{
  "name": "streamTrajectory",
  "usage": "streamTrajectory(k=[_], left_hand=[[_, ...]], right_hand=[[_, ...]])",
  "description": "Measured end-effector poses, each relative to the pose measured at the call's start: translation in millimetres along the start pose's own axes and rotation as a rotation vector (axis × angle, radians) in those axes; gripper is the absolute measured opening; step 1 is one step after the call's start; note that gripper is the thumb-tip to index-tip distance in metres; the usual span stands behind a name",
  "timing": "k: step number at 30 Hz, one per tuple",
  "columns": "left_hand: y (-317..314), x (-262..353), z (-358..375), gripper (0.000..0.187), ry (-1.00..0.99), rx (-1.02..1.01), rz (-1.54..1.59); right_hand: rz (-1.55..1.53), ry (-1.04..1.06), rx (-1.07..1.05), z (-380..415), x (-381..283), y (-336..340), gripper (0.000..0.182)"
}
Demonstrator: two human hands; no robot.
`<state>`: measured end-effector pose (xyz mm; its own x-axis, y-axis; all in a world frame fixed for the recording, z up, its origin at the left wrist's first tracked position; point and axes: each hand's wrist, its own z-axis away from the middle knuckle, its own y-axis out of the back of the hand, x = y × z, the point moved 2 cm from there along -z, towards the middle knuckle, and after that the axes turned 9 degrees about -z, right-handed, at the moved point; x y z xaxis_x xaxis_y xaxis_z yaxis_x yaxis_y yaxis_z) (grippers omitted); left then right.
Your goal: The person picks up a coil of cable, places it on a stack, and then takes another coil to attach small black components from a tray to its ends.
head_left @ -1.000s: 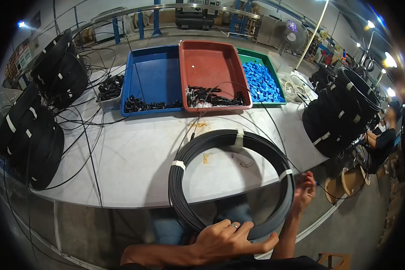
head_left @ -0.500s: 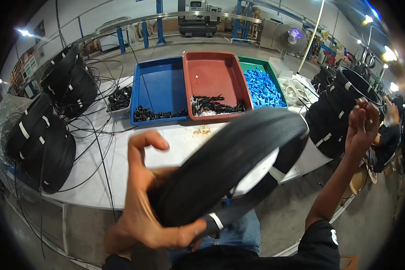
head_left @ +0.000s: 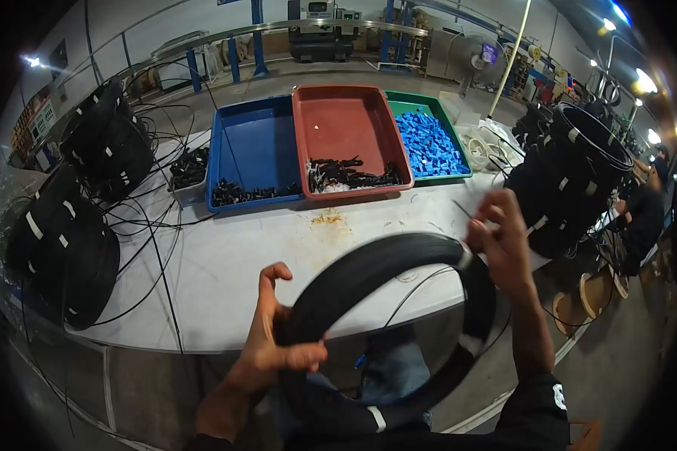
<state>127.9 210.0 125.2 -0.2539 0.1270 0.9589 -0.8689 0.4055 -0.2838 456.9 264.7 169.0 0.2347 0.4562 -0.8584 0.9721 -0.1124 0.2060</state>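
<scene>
A coil of black cable [head_left: 365, 270], bound with white tape bands, is held tilted in front of my body. My left hand [head_left: 267, 342] is wrapped round the coil's left side, thumb at the front and index finger raised. At the coil's upper right, my right hand [head_left: 504, 240] has its fingers pinched together on a thin dark cable end [head_left: 462, 209] that sticks out to the left. One loose strand crosses the coil's opening. Below, a small blue piece [head_left: 359, 361] shows inside the ring, in front of my jeans.
On the white table [head_left: 226, 286] are a blue tray [head_left: 256, 135] and a red tray [head_left: 346, 128] with small black parts, and a green tray [head_left: 451, 124] of blue pieces. Stacked black coils stand left [head_left: 68, 255] and right [head_left: 568, 177]. Loose cables trail at left. A person [head_left: 643, 218] is at far right.
The coil has turned, so its opening now faces me more. My right hand has come down and left from the right-hand stack to the coil's upper right side.
</scene>
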Motion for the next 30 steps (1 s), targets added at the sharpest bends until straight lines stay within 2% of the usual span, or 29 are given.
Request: streamTrajectory(k=[1, 3, 4, 5, 7, 8, 10, 11, 13, 14, 17, 18, 19, 21, 23, 25, 26, 27, 29, 30], left_hand=[[3, -4, -8, 0.095, -0.03, 0.034, -0.001], [10, -8, -26, 0.092, -0.079, 0.054, -0.01], [16, -14, -37, 0.089, -0.08, 0.081, -0.007], [24, -22, -47, 0.085, -0.083, 0.11, -0.005], [45, -36, -65, 0.079, -0.081, 0.102, 0.037], [55, -43, -73, 0.076, -0.031, 0.108, 0.103], [77, -61, -91, 0.069, 0.067, 0.119, 0.211], [86, -66, -101, 0.069, 0.064, 0.123, 0.212], [101, -76, -120, 0.068, 0.204, 0.2, 0.103], [113, -84, -131, 0.068, 0.21, 0.136, 0.112], [119, -81, -139, 0.077, 0.197, 0.111, 0.042], [120, -75, -137, 0.079, 0.176, 0.1, -0.106], [122, -75, -134, 0.079, 0.178, 0.116, -0.098], [122, -73, -128, 0.071, 0.096, 0.103, -0.314], [120, -63, -116, 0.077, 0.093, 0.134, -0.414], [116, -39, -106, 0.084, -0.146, 0.293, -1.089], [114, -31, -104, 0.087, -0.224, 0.353, -1.191], [110, -19, -103, 0.087, -0.211, 0.362, -1.192], [104, 1, -105, 0.079, -0.079, 0.202, -1.274], [115, 3, -110, 0.07, -0.105, 0.258, -1.231]], right_hand=[[0.128, 0.064, -0.075, -12, 13, -4, 0.025], [0.114, 0.015, -0.127, -34, 28, -19, 0.025], [0.201, 0.123, -0.15, -47, 41, -26, 0.026], [0.125, -0.003, -0.157, -57, 50, -29, 0.028], [0.212, -0.079, -0.191, -73, 70, -35, 0.03], [0.298, 0.02, -0.217, -76, 80, -39, 0.031], [0.295, -0.056, -0.248, -82, 94, -46, 0.03], [0.306, -0.065, -0.255, -85, 104, -48, 0.029], [0.337, -0.062, -0.273, -89, 123, -53, 0.032], [0.357, -0.087, -0.287, -89, 125, -54, 0.032], [0.393, -0.053, -0.254, -87, 146, -62, 0.02], [0.345, -0.04, -0.201, -86, 149, -65, 0.013], [0.341, -0.041, -0.219, -85, 151, -69, 0.013], [0.274, -0.094, -0.201, -87, 151, -76, 0.011], [0.27, -0.093, -0.245, -87, 150, -83, 0.01], [0.296, -0.134, -0.304, -86, 150, -90, 0.009], [0.282, -0.117, -0.32, -87, 160, -91, 0.009], [0.275, -0.121, -0.333, -88, 159, -94, 0.009], [0.309, -0.069, -0.363, -91, 151, -99, 0.009], [0.276, -0.073, -0.359, -93, 153, -101, 0.011]])
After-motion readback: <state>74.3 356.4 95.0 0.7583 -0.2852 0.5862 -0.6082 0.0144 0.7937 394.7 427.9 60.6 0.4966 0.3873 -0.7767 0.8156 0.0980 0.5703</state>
